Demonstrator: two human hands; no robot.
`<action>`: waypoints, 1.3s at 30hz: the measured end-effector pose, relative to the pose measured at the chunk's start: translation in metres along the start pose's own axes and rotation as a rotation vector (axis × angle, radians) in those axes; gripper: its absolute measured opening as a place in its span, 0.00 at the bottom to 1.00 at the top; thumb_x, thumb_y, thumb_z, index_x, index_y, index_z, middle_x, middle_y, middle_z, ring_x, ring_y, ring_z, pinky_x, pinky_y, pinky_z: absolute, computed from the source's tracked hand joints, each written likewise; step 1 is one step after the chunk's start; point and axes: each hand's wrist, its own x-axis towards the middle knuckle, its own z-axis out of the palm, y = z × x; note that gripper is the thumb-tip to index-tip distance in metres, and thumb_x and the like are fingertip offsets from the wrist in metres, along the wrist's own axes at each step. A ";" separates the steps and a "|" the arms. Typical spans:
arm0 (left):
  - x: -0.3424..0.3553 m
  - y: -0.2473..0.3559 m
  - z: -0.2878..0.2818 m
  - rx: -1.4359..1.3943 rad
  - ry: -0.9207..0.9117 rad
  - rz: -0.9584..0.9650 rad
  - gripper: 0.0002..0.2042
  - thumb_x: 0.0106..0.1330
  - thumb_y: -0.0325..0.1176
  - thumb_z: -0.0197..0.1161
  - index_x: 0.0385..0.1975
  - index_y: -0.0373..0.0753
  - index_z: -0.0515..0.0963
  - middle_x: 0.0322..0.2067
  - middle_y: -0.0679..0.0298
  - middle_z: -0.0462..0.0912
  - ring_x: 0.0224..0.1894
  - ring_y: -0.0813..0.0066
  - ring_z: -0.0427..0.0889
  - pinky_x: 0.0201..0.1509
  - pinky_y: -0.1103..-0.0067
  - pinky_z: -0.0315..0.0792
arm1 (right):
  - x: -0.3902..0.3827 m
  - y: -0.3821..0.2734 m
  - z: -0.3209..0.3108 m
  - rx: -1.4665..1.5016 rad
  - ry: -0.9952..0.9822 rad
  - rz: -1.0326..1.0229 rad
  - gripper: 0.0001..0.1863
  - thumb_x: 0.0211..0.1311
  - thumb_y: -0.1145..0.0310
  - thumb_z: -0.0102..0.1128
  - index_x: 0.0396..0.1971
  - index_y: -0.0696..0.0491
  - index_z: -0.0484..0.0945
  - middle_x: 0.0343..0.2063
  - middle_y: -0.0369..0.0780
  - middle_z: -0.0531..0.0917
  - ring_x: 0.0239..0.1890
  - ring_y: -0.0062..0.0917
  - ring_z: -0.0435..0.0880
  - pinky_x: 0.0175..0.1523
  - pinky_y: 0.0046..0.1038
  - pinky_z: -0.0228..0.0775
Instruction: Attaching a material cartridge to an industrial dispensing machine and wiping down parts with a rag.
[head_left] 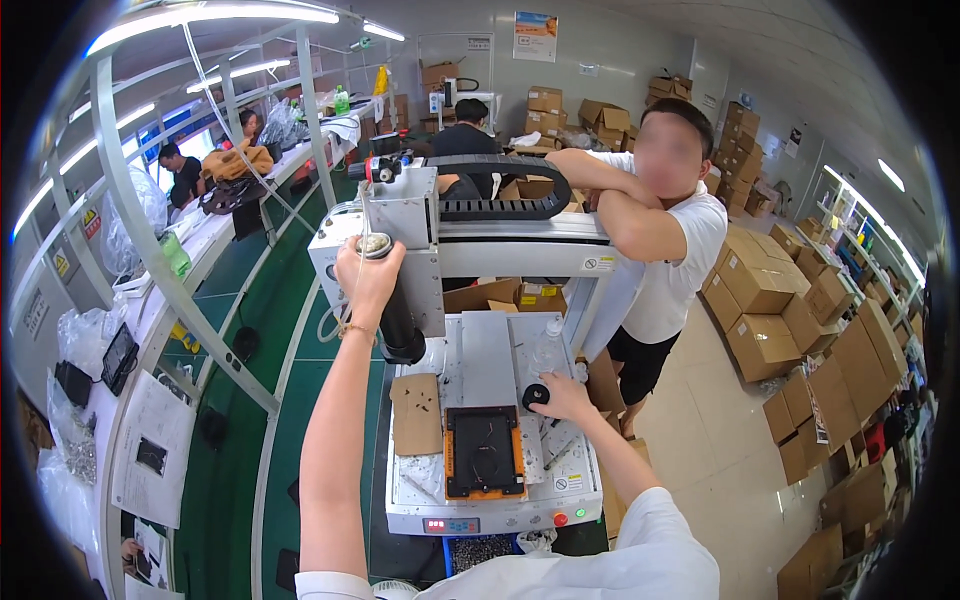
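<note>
My left hand (368, 282) is raised, its fingers wrapped around the top of a black cylinder (401, 325) on the head of a white benchtop gantry machine (385, 215). A round pale top (374, 245) shows between thumb and fingers. Lower down on the right, my right hand (568, 398) has its fingertips on a round black cap (536, 397) above the machine bed. Just behind that hand stands a clear plastic bottle (547, 348). On the bed, a black rectangular part (485, 453) sits in an orange frame, beside a piece of brown cardboard (416, 415) with small dark bits on it.
A person (665, 215) in a white shirt leans on the gantry with folded arms. The front panel carries a red button (560, 519). Below it is a blue bin (480, 552) of small dark pieces. Cardboard boxes (760, 270) fill the right; a workbench (215, 235) runs along the left.
</note>
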 end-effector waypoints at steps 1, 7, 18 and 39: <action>0.000 0.000 -0.002 0.009 0.003 -0.007 0.29 0.40 0.50 0.71 0.35 0.29 0.79 0.35 0.46 0.81 0.39 0.50 0.79 0.49 0.66 0.70 | 0.000 -0.002 0.011 0.030 0.002 0.067 0.29 0.45 0.52 0.67 0.45 0.56 0.75 0.40 0.45 0.79 0.43 0.41 0.79 0.45 0.37 0.73; -0.030 0.024 -0.024 0.171 0.034 0.080 0.50 0.38 0.61 0.73 0.55 0.29 0.63 0.50 0.49 0.67 0.56 0.53 0.64 0.60 0.64 0.57 | 0.003 0.006 0.051 0.069 0.078 0.211 0.33 0.44 0.51 0.68 0.47 0.57 0.73 0.43 0.48 0.78 0.45 0.45 0.78 0.48 0.40 0.72; -0.036 0.016 -0.091 -1.003 -0.336 -0.209 0.16 0.71 0.34 0.52 0.57 0.40 0.70 0.28 0.73 0.73 0.30 0.87 0.71 0.42 0.85 0.66 | 0.067 -0.101 -0.097 0.724 0.463 -0.150 0.24 0.53 0.60 0.68 0.42 0.63 0.75 0.30 0.43 0.80 0.26 0.20 0.77 0.31 0.22 0.71; -0.005 0.012 -0.127 -1.424 -0.462 -0.466 0.14 0.72 0.32 0.49 0.54 0.37 0.71 0.29 0.74 0.74 0.31 0.88 0.72 0.38 0.87 0.69 | 0.208 -0.274 -0.239 0.193 0.134 -0.546 0.28 0.47 0.53 0.67 0.40 0.62 0.78 0.30 0.46 0.81 0.32 0.27 0.79 0.39 0.28 0.70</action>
